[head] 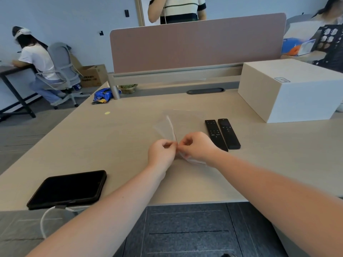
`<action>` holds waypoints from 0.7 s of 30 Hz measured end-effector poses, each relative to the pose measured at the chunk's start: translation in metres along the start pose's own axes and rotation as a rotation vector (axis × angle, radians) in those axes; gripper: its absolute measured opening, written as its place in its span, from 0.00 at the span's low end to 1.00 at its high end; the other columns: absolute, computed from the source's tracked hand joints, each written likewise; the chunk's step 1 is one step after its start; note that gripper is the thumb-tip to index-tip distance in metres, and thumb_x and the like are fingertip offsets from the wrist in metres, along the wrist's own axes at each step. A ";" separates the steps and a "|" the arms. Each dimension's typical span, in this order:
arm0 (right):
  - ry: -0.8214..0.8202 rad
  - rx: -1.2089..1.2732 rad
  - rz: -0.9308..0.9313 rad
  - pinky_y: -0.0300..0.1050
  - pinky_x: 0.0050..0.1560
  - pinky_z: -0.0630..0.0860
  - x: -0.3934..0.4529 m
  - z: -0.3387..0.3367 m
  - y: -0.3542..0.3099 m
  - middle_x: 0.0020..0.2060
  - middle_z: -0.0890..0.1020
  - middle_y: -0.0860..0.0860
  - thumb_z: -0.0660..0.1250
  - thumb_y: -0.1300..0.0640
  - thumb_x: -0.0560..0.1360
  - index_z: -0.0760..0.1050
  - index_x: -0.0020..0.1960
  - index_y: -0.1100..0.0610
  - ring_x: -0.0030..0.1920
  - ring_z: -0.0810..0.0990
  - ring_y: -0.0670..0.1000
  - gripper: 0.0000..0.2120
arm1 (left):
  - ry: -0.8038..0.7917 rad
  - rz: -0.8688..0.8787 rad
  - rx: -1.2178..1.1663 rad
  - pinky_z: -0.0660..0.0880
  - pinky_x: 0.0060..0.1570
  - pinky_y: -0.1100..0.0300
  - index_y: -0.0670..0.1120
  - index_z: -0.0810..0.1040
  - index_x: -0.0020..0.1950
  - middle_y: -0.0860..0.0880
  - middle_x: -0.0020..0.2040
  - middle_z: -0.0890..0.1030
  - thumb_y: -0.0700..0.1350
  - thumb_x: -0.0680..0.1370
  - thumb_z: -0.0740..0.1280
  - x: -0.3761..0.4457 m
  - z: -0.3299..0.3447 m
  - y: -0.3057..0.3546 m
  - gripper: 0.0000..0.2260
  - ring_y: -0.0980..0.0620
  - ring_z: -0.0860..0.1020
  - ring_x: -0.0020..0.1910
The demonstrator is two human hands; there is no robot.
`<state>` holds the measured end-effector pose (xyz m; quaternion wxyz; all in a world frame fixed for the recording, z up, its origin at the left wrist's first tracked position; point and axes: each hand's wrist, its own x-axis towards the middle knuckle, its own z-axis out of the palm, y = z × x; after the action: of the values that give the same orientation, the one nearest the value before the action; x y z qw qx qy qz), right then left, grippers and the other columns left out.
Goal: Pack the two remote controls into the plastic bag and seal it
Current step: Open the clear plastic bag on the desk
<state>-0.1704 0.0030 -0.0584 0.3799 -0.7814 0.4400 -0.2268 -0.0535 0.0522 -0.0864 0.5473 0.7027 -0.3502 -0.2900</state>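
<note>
A clear plastic bag [168,127] lies at the middle of the pale wooden desk [115,138], its near end lifted. My left hand [161,152] and my right hand [196,145] pinch the bag's near edge between thumbs and fingertips, side by side and almost touching. Two black remote controls lie flat and parallel just right of my right hand: the left remote [214,131] is partly hidden by my wrist, the right remote [228,133] is fully in view. Both remotes are outside the bag.
A black tablet [67,189] with a white cable sits at the desk's near left. A large white box [289,89] stands at the right rear. A pink divider panel [196,49] closes the desk's back. A blue snack packet [103,95] lies far left. People are around.
</note>
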 end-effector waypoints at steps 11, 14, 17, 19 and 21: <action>-0.028 0.044 -0.003 0.36 0.32 0.76 0.001 0.000 0.007 0.33 0.80 0.54 0.64 0.60 0.75 0.78 0.44 0.60 0.28 0.78 0.47 0.05 | -0.077 0.172 0.304 0.77 0.46 0.49 0.46 0.81 0.36 0.44 0.37 0.84 0.43 0.74 0.68 0.005 -0.005 0.003 0.07 0.44 0.81 0.40; 0.005 -0.158 -0.071 0.41 0.37 0.71 0.000 -0.001 0.006 0.34 0.79 0.53 0.64 0.59 0.74 0.79 0.42 0.61 0.36 0.76 0.53 0.08 | -0.120 0.196 0.387 0.76 0.43 0.47 0.42 0.79 0.35 0.41 0.35 0.82 0.42 0.74 0.66 0.004 -0.006 0.003 0.08 0.42 0.78 0.36; 0.027 -0.226 -0.084 0.41 0.37 0.70 0.001 0.001 0.006 0.34 0.78 0.53 0.62 0.59 0.73 0.75 0.38 0.58 0.38 0.75 0.55 0.06 | -0.166 0.196 0.450 0.69 0.36 0.53 0.43 0.73 0.34 0.47 0.30 0.75 0.41 0.75 0.64 0.001 -0.002 0.007 0.09 0.47 0.70 0.33; 0.053 -0.199 -0.055 0.41 0.33 0.69 0.001 0.002 0.006 0.30 0.76 0.52 0.63 0.58 0.72 0.71 0.34 0.57 0.36 0.74 0.55 0.08 | -0.190 0.212 0.483 0.64 0.34 0.56 0.45 0.70 0.34 0.49 0.29 0.70 0.39 0.74 0.62 0.000 0.002 0.012 0.09 0.47 0.67 0.33; 0.087 -0.118 -0.011 0.39 0.28 0.66 0.000 0.002 0.006 0.27 0.73 0.49 0.65 0.57 0.71 0.68 0.30 0.55 0.33 0.71 0.52 0.12 | -0.211 0.220 0.487 0.62 0.33 0.56 0.44 0.71 0.35 0.48 0.30 0.69 0.36 0.73 0.60 0.000 0.004 0.017 0.07 0.47 0.66 0.33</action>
<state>-0.1721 0.0016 -0.0648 0.3124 -0.7943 0.4642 -0.2365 -0.0595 0.0468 -0.0705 0.3511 0.7372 -0.5387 -0.2074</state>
